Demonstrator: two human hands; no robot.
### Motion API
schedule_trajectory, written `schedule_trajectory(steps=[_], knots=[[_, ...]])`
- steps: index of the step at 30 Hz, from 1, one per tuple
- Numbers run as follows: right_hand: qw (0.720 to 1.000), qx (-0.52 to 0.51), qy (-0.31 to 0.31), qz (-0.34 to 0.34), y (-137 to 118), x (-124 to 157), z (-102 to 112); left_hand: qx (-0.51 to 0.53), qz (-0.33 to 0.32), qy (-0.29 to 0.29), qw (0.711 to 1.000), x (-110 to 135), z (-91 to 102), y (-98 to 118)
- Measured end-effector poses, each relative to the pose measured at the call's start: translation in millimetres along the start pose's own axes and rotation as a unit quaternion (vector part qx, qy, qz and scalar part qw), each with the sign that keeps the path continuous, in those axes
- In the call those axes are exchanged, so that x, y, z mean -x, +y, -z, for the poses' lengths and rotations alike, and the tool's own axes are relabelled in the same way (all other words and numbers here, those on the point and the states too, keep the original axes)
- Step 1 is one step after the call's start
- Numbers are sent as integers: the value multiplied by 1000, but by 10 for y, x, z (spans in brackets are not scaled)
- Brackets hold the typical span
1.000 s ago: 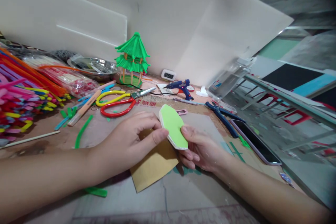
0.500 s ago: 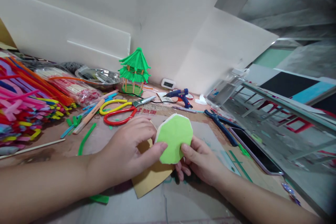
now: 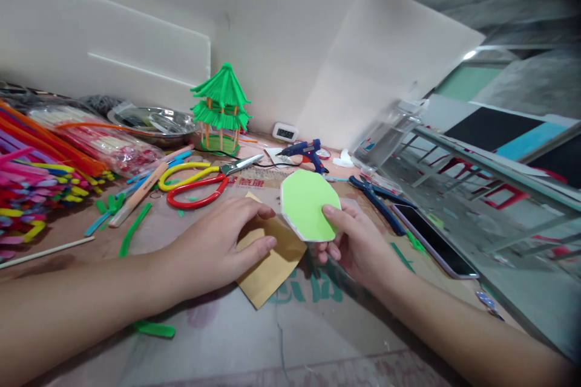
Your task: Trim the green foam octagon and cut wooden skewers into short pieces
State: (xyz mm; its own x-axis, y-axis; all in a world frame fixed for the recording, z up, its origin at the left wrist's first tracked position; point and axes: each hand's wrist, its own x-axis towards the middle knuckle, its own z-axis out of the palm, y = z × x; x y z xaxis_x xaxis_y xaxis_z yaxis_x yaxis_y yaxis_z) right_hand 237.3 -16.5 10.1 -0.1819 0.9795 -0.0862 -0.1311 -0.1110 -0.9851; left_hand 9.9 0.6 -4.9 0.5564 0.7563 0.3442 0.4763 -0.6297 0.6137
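Note:
Between thumb and fingers, my right hand (image 3: 358,236) grips a flat light-green octagon (image 3: 311,204) with a white edge, perhaps foam board or card. The piece is held up and tilted over the work mat. My left hand (image 3: 231,242) is apart from the octagon, its thumb and fingers spread with nothing between them. Beneath that hand lies a brown piece of paper or card (image 3: 272,266), partly covered by the fingers. Red-and-yellow-handled scissors (image 3: 200,186) rest just beyond my left hand.
Behind stands a small green-roofed pavilion (image 3: 222,110), with a blue glue gun (image 3: 306,152) to its right. Pipe cleaners (image 3: 49,175) are heaped at left. Pliers (image 3: 379,205) and a phone (image 3: 436,240) lie at right, near the table's edge.
My left hand has let go of the octagon and opened. My right hand alone now holds it, raised slightly and turned. The view has shifted a little.

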Motion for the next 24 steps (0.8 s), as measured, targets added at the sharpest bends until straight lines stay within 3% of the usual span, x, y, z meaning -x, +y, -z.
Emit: schedule_trajectory(steps=[5,9,12,16,24], knots=[[996,77,3,40,9,-5,53,-40,-2,-42,998,10,-1,40],[967,224,63,107,-22,37,50,-126,-61,-99,985,71,18,107],[921,345,75,166,-31,64,46,-178,-87,-115,973,106,14,131],[829,508,40,232,-16,65,41,-210,-100,-107,967,113,-14,121],[723,669,-13,172,-84,132,-64,-236,-105,-117,959,114,-24,125]])
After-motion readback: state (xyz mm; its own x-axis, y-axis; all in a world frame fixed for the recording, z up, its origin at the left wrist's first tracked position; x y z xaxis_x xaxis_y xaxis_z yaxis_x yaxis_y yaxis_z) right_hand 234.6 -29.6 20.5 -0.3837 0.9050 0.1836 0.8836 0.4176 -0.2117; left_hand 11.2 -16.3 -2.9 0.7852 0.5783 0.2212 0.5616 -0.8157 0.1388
